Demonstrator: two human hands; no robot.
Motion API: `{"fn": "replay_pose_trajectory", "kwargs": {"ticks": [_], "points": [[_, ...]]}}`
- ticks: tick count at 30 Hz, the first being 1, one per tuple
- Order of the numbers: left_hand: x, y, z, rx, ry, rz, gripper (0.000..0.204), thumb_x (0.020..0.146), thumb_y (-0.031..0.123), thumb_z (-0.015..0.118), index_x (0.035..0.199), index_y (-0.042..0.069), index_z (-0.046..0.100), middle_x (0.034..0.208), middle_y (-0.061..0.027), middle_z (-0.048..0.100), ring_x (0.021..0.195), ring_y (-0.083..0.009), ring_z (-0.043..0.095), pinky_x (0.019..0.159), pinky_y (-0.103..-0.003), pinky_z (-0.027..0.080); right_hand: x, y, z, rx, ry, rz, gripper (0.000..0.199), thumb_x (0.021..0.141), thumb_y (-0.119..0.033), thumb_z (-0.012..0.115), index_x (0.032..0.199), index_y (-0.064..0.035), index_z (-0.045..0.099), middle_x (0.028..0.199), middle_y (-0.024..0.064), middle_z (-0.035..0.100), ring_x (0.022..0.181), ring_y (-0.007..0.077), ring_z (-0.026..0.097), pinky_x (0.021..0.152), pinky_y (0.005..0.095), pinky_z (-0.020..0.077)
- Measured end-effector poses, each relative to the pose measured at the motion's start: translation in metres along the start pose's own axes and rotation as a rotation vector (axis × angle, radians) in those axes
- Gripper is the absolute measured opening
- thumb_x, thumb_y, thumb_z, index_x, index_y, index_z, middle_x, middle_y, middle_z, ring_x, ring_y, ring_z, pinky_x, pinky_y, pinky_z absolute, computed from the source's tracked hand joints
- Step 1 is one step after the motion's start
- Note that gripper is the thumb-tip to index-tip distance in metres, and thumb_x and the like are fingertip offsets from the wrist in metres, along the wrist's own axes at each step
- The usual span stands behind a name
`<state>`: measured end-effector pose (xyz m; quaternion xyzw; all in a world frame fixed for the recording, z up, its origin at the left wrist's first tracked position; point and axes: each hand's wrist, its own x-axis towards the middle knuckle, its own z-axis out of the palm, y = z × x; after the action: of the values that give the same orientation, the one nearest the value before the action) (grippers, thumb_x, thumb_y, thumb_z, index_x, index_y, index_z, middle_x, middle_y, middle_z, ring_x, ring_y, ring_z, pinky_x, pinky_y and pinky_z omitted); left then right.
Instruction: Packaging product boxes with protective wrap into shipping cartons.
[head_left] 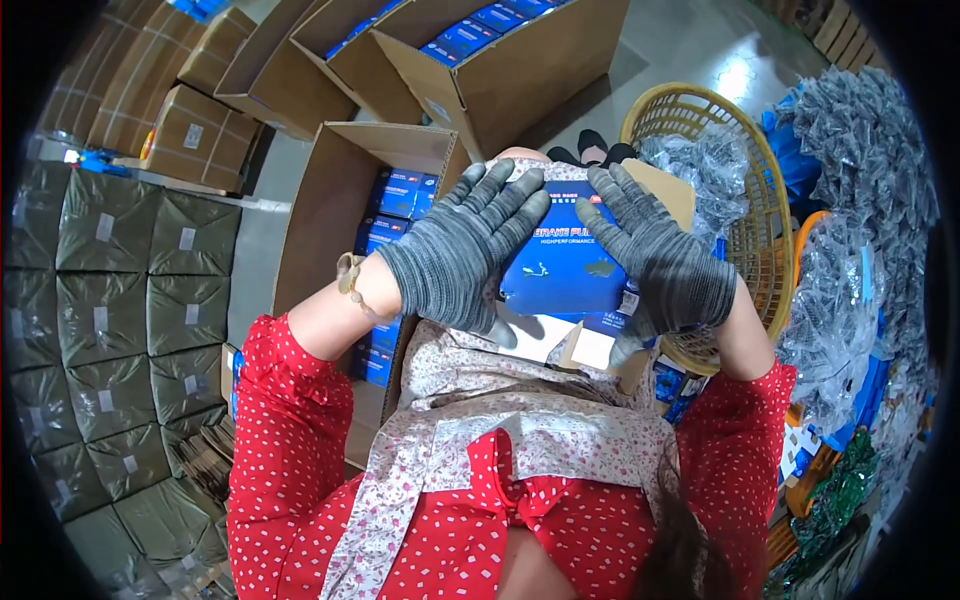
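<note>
Both my hands wear grey knit gloves and press on a small blue cardboard box [562, 272] held over my lap. My left hand [462, 252] lies flat over the box's left side, fingers spread. My right hand [655, 255] covers its right side, thumb hooked under the lower edge. Under the box, pale flaps [590, 348] stick out below. A bead bracelet sits on my left wrist.
An open carton [335, 205] with several blue boxes stands at my left. More open cartons [500, 70] stand ahead. A wicker basket [760, 190] with clear bagged parts sits right. Heaps of bagged parts [860, 150] pile at the far right; wrapped green bundles [120, 330] at left.
</note>
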<state>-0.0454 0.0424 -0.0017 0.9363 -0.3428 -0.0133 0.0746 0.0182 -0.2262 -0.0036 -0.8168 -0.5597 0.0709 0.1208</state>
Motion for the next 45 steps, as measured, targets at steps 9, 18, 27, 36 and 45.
{"fn": "replay_pose_trajectory", "kwargs": {"ticks": [9,18,27,36,45], "points": [[0.015,0.020,0.023,0.054,-0.011,-0.088,0.106,0.078,0.063,0.062,0.141,-0.015,0.027,0.143,-0.0394,0.029,0.135,-0.0535,0.029,0.114,-0.055,0.019,0.010,-0.011,0.039,-0.299,0.145,0.083,0.094,0.066,-0.044,0.077,0.139,0.0045,0.042,0.138,0.0358,0.037,0.128,0.0527,0.036,0.109,0.0589,0.0280],[0.008,0.029,0.028,0.188,0.104,-0.140,0.094,0.071,0.048,0.071,0.137,-0.012,0.038,0.135,-0.0357,0.041,0.132,-0.0453,0.038,0.111,-0.057,0.024,0.019,-0.030,0.040,-0.171,0.170,0.204,0.091,0.066,-0.042,0.078,0.138,0.0022,0.044,0.135,0.0334,0.041,0.128,0.0512,0.037,0.109,0.0576,0.0281],[0.022,0.043,0.028,-0.236,0.533,-0.241,0.062,0.056,0.030,0.076,0.108,0.000,0.060,0.085,-0.0127,0.064,0.081,-0.0322,0.062,0.076,-0.043,0.048,-0.015,-0.006,0.037,0.741,0.411,0.266,0.114,0.067,-0.037,0.086,0.152,-0.0036,0.018,0.148,0.0137,0.036,0.133,0.0257,0.040,0.109,0.0394,0.0348],[-0.177,-0.044,0.050,0.038,0.438,-0.695,0.101,0.057,0.028,0.079,0.144,0.002,0.036,0.125,-0.0257,0.045,0.113,-0.0441,0.046,0.101,-0.056,0.033,-0.154,0.105,0.084,0.721,0.811,0.670,0.057,0.095,-0.009,0.059,0.146,-0.0011,0.034,0.141,0.0122,0.046,0.125,0.0203,0.048,0.106,0.0327,0.0388],[-0.290,-0.117,0.264,0.061,-0.300,-0.374,0.056,0.089,0.025,0.052,0.144,0.028,0.041,0.140,-0.0267,0.041,0.129,-0.0487,0.038,0.107,-0.058,0.030,-0.120,0.066,0.085,0.530,0.603,0.927,0.055,0.096,-0.011,0.058,0.145,-0.0022,0.035,0.144,0.0130,0.043,0.127,0.0213,0.046,0.107,0.0348,0.0382]]}}
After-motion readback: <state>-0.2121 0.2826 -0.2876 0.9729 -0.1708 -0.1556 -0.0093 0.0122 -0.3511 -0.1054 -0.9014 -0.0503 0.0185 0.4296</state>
